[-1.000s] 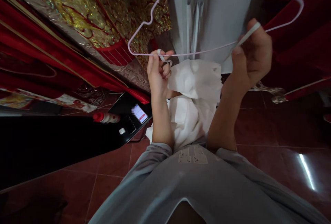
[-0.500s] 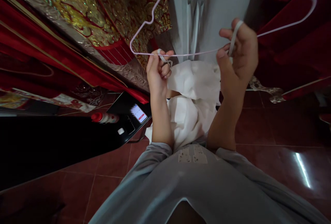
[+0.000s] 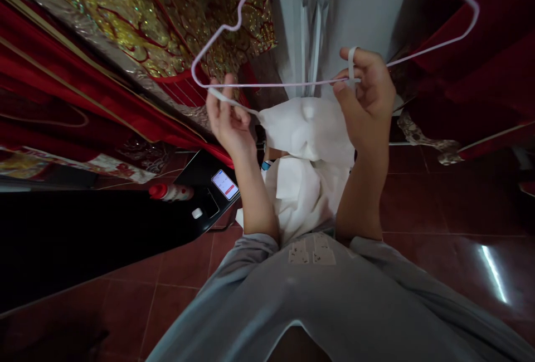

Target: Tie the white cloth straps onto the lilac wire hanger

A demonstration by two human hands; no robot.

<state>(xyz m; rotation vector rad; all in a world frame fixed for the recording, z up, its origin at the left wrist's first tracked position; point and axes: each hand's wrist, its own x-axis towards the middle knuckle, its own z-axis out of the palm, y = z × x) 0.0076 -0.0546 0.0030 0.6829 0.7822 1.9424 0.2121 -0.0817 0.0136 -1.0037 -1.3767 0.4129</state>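
Observation:
A pale pink wire hanger [image 3: 276, 84] is held up in front of me, its bottom bar running between my two hands. My left hand [image 3: 232, 128] is by the hanger's left corner, with a thin white strap [image 3: 234, 103] caught on its fingers and pulled taut to a white garment [image 3: 309, 128]. The garment hangs in folds below the bar. My right hand [image 3: 371, 94] pinches the bar between thumb and fingers, with another white strap [image 3: 351, 61] looped over a finger.
Red and gold sequinned costumes [image 3: 125, 16] hang at the left, and dark red cloth [image 3: 472, 89] at the right. A black table [image 3: 104, 228] at the left holds a lit phone [image 3: 224, 185], a red-capped bottle [image 3: 171, 191] and a small white case [image 3: 197, 213].
My left hand has moved left and drawn its strap out towards the hanger's corner. The hanger and my right hand have shifted left, and my right hand slightly down.

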